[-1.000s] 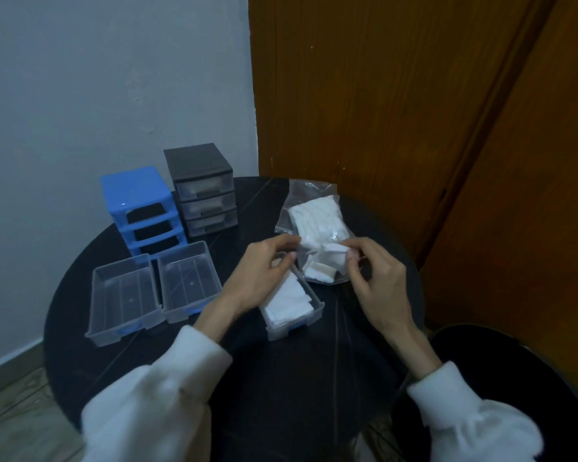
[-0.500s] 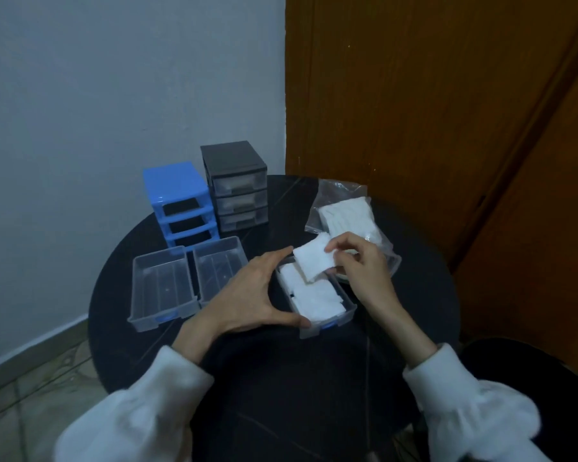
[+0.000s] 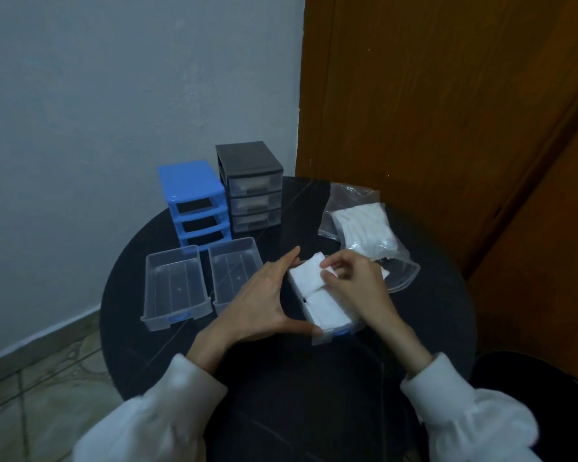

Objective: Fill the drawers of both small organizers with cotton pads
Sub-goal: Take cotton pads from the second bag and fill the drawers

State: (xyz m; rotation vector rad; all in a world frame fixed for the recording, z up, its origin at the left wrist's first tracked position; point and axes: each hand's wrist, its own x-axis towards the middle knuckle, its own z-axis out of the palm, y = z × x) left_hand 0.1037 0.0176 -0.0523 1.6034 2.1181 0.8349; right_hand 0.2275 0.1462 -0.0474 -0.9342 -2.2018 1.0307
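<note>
Soft white cotton pads (image 3: 309, 276) pinched in my right hand (image 3: 356, 283); my left hand (image 3: 264, 300), spread wide, steadies their clear rectangular drawer (image 3: 324, 336).

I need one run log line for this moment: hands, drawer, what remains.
left hand: steadies drawer | right hand: pinches cotton pad over drawer | remaining: two empty drawers

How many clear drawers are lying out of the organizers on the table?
3. Two empty drawers lie side by side in front of the blue organizer: the left one, the right one. The third drawer, with cotton pads, lies between both hands.
</note>
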